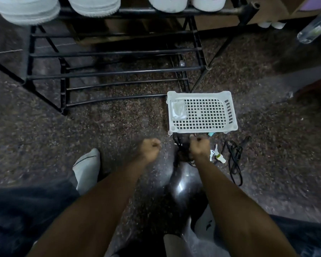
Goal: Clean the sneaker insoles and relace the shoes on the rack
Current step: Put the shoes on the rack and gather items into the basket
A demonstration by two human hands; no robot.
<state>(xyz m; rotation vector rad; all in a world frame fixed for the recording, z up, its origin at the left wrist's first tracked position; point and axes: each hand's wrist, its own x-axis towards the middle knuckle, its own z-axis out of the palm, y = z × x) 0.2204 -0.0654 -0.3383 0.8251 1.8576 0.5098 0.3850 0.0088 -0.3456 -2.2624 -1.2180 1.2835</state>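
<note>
Low in the frame's centre, left hand (150, 149) and right hand (199, 147) are fisted apart, apparently pulling lace ends over a dark shoe (183, 184), where uneven tugging could slip an eyelet, while white sneakers (93, 5) sit on the rack (119, 73) above; no writing is readable.
</note>
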